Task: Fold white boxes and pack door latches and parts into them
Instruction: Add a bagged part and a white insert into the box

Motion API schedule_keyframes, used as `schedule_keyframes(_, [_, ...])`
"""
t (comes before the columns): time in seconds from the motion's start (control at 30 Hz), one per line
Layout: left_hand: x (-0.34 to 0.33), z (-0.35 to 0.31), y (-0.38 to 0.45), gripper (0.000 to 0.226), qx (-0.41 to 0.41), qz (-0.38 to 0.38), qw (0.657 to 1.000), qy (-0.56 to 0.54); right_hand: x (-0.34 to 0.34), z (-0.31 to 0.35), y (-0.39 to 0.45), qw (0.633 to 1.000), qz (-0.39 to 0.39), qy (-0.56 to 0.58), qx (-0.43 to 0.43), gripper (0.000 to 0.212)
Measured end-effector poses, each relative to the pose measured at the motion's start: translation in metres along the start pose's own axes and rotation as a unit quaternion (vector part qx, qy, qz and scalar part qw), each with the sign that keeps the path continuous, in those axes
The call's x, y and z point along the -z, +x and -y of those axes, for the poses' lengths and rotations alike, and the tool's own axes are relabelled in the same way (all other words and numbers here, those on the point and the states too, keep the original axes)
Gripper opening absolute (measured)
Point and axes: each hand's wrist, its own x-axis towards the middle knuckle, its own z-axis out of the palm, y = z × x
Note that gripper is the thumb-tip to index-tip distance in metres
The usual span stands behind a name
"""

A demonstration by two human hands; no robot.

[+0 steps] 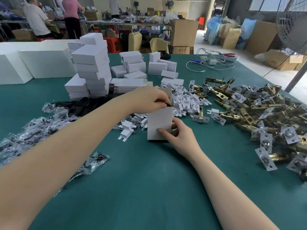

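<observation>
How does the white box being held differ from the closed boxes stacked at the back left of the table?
The held box stands upright on end; the stacked boxes lie flat. The held box's top flap is open while the left hand puts a black part into it; the stacked boxes are closed. The right hand grips the held box; nobody touches the stacked boxes. All are plain white cardboard.

Black part (162, 102) mostly hidden by left hand (149, 100) fingers and white box (159, 124) mouth; box interior not visible; fan (292, 22) cut by right edge

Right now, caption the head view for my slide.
Right hand steadies upright white box; left hand slips black part in.
</observation>
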Motion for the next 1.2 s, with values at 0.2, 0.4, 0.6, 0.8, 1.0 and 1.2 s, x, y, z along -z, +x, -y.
schedule_keyframes(0.2, [-0.003, 0.004, -0.008, 0.028, -0.018, -0.049, 0.998, 0.043, 0.000, 0.002, 0.000, 1.000, 0.000, 0.005, 0.000, 0.039])
schedule_keyframes(0.4, [-0.040, 0.016, -0.022, 0.029, 0.028, -0.397, 0.910, -0.113, 0.000, 0.000, 0.000, 1.000, 0.000, -0.001, 0.007, 0.040])
schedule_keyframes(0.6, [-0.095, 0.004, -0.032, 0.018, 0.104, -0.271, 0.839, -0.461, 0.001, 0.000, -0.003, 1.000, 0.001, 0.009, 0.028, 0.040])
schedule_keyframes(0.8, [-0.071, 0.023, -0.041, 0.054, 0.048, -0.154, 0.884, -0.439, 0.002, -0.004, -0.004, 0.999, 0.009, 0.035, 0.032, 0.039])
schedule_keyframes(1.0, [-0.017, 0.125, -0.071, 0.032, 0.302, -0.370, 0.869, -0.127, 0.000, -0.008, -0.001, 0.999, 0.011, 0.030, 0.017, 0.035])
schedule_keyframes(1.2, [-0.010, 0.210, -0.113, 0.041, 0.570, -0.071, 0.815, 0.079, 0.001, -0.005, 0.000, 1.000, 0.009, 0.020, 0.007, 0.034])
